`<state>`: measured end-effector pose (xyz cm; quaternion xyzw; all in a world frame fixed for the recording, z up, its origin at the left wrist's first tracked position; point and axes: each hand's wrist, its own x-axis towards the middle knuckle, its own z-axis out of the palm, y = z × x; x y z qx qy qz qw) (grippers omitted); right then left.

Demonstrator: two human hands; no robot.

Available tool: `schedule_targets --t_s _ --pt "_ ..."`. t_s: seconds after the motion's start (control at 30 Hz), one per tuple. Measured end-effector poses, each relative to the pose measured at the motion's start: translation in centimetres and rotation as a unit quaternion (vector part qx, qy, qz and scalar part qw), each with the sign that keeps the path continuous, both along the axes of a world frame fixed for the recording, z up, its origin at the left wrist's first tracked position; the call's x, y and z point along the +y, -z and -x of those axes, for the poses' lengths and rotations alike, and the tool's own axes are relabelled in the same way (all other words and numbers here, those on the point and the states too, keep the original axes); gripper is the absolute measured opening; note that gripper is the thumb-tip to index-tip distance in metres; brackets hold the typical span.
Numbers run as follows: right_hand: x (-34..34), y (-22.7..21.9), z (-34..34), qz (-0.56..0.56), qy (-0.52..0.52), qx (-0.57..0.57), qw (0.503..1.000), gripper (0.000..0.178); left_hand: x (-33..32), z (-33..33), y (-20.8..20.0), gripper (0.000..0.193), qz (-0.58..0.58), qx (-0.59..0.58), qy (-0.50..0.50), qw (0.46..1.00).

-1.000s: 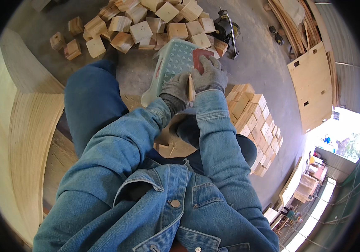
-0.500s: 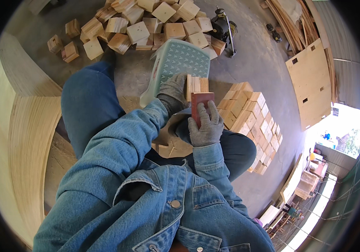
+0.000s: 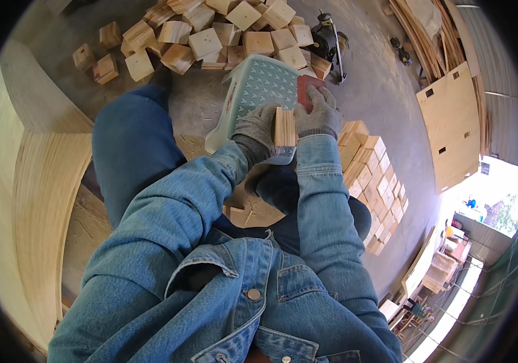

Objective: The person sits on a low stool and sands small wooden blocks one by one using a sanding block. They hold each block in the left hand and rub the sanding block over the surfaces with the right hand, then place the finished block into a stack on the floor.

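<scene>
My left hand (image 3: 256, 129), in a grey knit glove, is closed on a wooden block (image 3: 286, 127) with striped grain. It holds the block over the near right part of a pale green plastic stool (image 3: 253, 81) with a textured top. My right hand (image 3: 322, 112), gloved the same way, grips a flat reddish-brown sanding block (image 3: 308, 88). The sanding block lies past the wooden block's far right corner, near the stool's right edge. My right palm hides part of the sanding block, and my left fingers cover the wooden block's left side.
A loose heap of wooden blocks (image 3: 204, 43) lies beyond the stool. Stacked blocks (image 3: 375, 175) stand at my right. A black power tool (image 3: 325, 45) is beside the heap. Large curved wooden panels (image 3: 47, 199) rise on my left; a plywood sheet (image 3: 452, 124) leans at far right.
My right hand has pushed the sanding block away from me and slightly right, across the wooden block. My left hand keeps hold of the wooden block, nearly in place.
</scene>
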<state>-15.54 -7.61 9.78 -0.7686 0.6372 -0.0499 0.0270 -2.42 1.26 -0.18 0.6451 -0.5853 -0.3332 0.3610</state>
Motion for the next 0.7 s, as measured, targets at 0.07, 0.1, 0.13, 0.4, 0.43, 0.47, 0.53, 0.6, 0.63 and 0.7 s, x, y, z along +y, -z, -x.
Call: schedule_targets --t_s 0.07,0.1,0.13,0.4,0.43,0.47,0.53,0.6,0.63,0.7 --pt "0.3 0.9 0.7 0.022 -0.007 -0.026 0.999 0.059 0.0 0.1 -0.1 0.088 -0.002 0.0 0.001 1.0" --pt "0.6 1.0 0.9 0.033 -0.009 -0.038 0.999 0.06 0.0 0.0 0.1 0.089 0.0 -0.003 0.003 1.0" --pt "1.2 1.0 1.3 0.042 -0.02 -0.032 0.998 0.059 0.0 0.0 0.2 0.09 0.001 -0.005 0.007 1.0" --pt "12.9 -0.5 4.1 0.035 -0.074 -0.036 0.996 0.068 -0.1 -0.2 1.1 0.091 0.046 -0.03 0.026 0.998" --pt "14.1 -0.4 4.5 0.042 -0.079 -0.034 0.995 0.066 -0.2 -0.2 1.5 0.091 0.049 -0.036 0.031 0.998" --pt "15.2 -0.1 5.1 0.05 -0.082 -0.031 0.995 0.064 -0.1 -0.2 1.2 0.091 0.044 -0.03 0.028 0.998" --pt "16.0 0.2 5.6 0.064 -0.082 -0.027 0.994 0.063 0.1 0.0 0.6 0.09 0.033 -0.02 0.02 0.999" --pt "15.5 0.2 5.3 0.064 -0.085 -0.047 0.993 0.061 -0.1 0.1 1.1 0.092 0.035 -0.028 0.016 0.999" --pt "15.0 0.3 5.1 0.064 -0.087 -0.057 0.992 0.061 -0.1 0.0 1.4 0.093 0.036 -0.033 0.013 0.999" --pt "13.4 0.1 4.6 0.065 -0.099 -0.066 0.991 0.059 0.0 0.0 1.5 0.096 0.036 -0.034 0.011 0.999"
